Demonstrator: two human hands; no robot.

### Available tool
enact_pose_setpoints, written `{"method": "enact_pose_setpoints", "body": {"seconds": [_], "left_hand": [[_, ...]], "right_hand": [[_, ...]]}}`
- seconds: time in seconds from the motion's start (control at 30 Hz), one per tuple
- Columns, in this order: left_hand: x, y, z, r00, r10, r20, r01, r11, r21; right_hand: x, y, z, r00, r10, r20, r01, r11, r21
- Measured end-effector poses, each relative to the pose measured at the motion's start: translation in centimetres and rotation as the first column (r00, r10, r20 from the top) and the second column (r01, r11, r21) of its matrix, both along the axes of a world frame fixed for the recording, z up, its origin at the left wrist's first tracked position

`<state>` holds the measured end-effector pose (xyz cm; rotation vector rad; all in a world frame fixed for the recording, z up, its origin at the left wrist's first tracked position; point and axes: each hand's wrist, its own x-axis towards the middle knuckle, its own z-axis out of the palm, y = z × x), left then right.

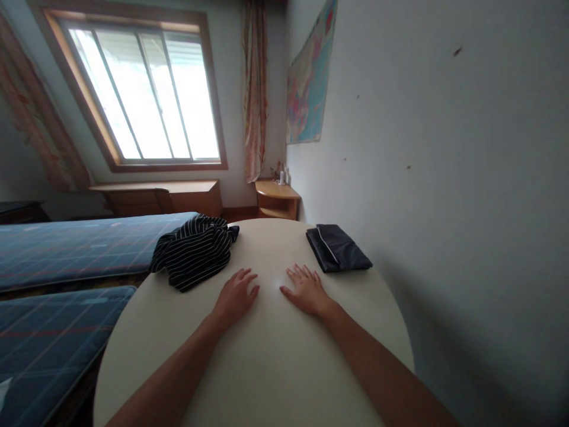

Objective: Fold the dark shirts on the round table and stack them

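Note:
Both my hands rest on a round white table (267,367) and hold nothing. My left hand (236,295) lies with its fingers apart, just right of a crumpled black cloth with thin white stripes (198,249), which looks like a garment. The cloth lies at the table's left edge, and a gap separates it from my fingers. My right hand (306,289) is flat with its fingers spread. Beyond it to the right is a flat, folded black item with a pale edge line (340,248); whether it is a pouch or folded cloth I cannot tell.
Two blue plaid mattresses (89,243) lie left of the table. A white wall (466,237) runs close along the right, with a map (309,83) on it. At the back stand a wooden corner shelf (278,190) and a desk (191,190) under the window (146,95).

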<state>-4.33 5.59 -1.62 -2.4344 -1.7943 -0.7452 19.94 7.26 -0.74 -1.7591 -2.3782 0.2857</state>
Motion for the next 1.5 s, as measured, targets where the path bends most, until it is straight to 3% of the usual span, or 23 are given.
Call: {"method": "enact_pose_setpoints", "body": {"seconds": [0.1, 0.2, 0.3, 0.47, 0.57, 0.7, 0.83, 0.93, 1.03, 1.13, 1.23, 1.33, 1.43, 1.5], "left_hand": [[-2.1, 0.9, 0.6, 0.977, 0.214, 0.023, -0.215, 0.967, 0.138], [-4.3, 1.6, 1.2, 0.878, 0.461, 0.131, -0.479, 0.850, 0.221], [-6.3, 2.1, 1.4, 0.772, 0.600, 0.210, -0.634, 0.750, 0.187], [-8.0, 2.3, 0.7, 0.740, 0.654, 0.155, -0.665, 0.747, 0.022], [-8.0, 2.2, 0.7, 0.723, 0.683, 0.109, -0.688, 0.725, 0.020], [-7.5, 1.8, 1.4, 0.743, 0.665, 0.077, -0.668, 0.744, 0.021], [-6.5, 1.3, 2.1, 0.813, 0.583, 0.002, -0.582, 0.812, -0.030], [-5.2, 0.9, 2.5, 0.889, 0.455, -0.047, -0.457, 0.889, -0.027], [-3.5, 0.5, 2.7, 0.962, 0.271, -0.045, -0.271, 0.963, 0.016], [-1.5, -0.1, 2.6, 0.999, 0.007, -0.041, -0.005, 0.999, 0.039], [0.5, -1.1, 2.4, 0.953, -0.300, -0.047, 0.301, 0.954, 0.011], [2.0, -2.1, 2.5, 0.872, -0.489, -0.011, 0.489, 0.872, 0.003], [2.3, -2.8, 3.0, 0.842, -0.539, 0.028, 0.539, 0.842, 0.018], [1.6, -2.8, 3.2, 0.865, -0.499, 0.043, 0.498, 0.866, 0.031]], "right_hand": [[0.1, 0.1, 0.3, 1.000, 0.006, 0.003, -0.006, 1.000, -0.023], [0.1, 0.1, 0.4, 1.000, 0.011, 0.002, -0.011, 0.999, -0.042], [0.1, 0.1, 0.4, 1.000, 0.008, -0.005, -0.008, 0.999, -0.053], [0.2, 0.1, 0.4, 1.000, 0.011, -0.010, -0.012, 0.998, -0.059], [0.2, 0.2, 0.4, 1.000, 0.010, -0.011, -0.010, 0.999, -0.052], [0.2, 0.2, 0.3, 1.000, 0.011, -0.003, -0.011, 0.999, -0.050], [0.2, 0.3, 0.3, 1.000, 0.015, -0.002, -0.015, 0.999, -0.047], [0.2, 0.3, 0.2, 1.000, 0.016, -0.006, -0.016, 0.999, -0.043], [0.2, 0.4, 0.2, 1.000, 0.018, -0.011, -0.019, 0.999, -0.045], [0.3, 0.4, 0.2, 0.998, 0.014, -0.054, -0.015, 1.000, -0.008], [0.7, 0.3, 0.7, 0.977, 0.165, -0.136, -0.148, 0.981, 0.125], [1.0, 0.0, 1.4, 0.894, 0.424, -0.145, -0.377, 0.887, 0.267], [1.0, -0.4, 2.2, 0.855, 0.500, -0.140, -0.453, 0.850, 0.269], [0.9, -0.5, 2.7, 0.848, 0.506, -0.160, -0.469, 0.855, 0.223]]}}
